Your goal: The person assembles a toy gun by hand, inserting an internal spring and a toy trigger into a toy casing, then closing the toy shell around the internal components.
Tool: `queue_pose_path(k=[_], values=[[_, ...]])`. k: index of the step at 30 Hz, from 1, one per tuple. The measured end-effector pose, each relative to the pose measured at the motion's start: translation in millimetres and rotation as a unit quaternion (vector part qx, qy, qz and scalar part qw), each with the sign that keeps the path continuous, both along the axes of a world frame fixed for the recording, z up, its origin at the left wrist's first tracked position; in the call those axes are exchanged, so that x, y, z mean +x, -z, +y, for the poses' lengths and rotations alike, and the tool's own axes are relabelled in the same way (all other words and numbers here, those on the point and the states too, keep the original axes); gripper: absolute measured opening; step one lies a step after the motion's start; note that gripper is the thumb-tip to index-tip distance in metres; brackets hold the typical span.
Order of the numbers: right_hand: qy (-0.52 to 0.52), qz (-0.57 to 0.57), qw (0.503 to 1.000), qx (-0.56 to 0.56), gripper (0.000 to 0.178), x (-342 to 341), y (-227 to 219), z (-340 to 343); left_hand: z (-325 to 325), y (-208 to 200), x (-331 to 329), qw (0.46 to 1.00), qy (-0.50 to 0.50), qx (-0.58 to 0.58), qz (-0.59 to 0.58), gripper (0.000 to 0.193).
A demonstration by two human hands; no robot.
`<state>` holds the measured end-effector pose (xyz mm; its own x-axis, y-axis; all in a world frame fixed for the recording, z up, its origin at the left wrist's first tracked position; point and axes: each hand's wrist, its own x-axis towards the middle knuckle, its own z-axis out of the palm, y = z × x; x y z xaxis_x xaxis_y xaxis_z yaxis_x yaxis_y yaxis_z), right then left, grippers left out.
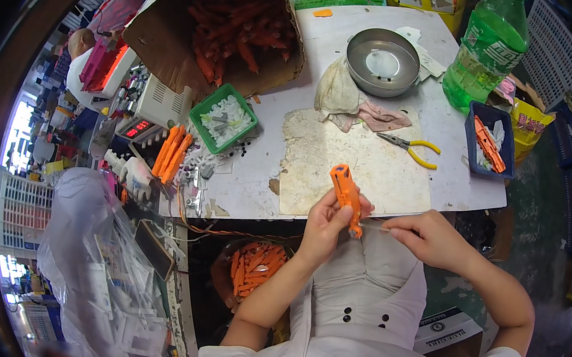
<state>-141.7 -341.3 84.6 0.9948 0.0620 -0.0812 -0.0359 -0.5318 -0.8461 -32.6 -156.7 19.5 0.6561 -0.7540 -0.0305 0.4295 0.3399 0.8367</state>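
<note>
My left hand [327, 219] grips a long orange plastic part [346, 192], held upright over the near edge of the white table [327, 50]. My right hand [423, 235] pinches a thin pale metal pin [373, 225] and holds its tip against the lower end of the orange part. Both hands are just in front of a worn beige mat [371, 166] on the table.
Yellow-handled pliers [411, 147] lie on the mat's far right. Behind are a metal bowl [383, 61], rags [340, 93], a green bottle [489, 46], a blue tray [491, 139], a green tray of white parts [224, 118] and a cardboard box of orange parts [225, 26]. A bin of orange parts [256, 267] sits below.
</note>
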Motion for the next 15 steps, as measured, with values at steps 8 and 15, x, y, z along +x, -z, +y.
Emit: queue_pose_path(k=[8,15], values=[[-0.099,-0.176,0.877,-0.437,0.026,11,-16,15,-26,-3,19,0.994,-0.105,0.017,0.017,0.033],[0.042,-0.145,0.889,-0.432,0.035,24,5,-19,-14,11,31,0.983,-0.139,-0.071,0.095,0.036]])
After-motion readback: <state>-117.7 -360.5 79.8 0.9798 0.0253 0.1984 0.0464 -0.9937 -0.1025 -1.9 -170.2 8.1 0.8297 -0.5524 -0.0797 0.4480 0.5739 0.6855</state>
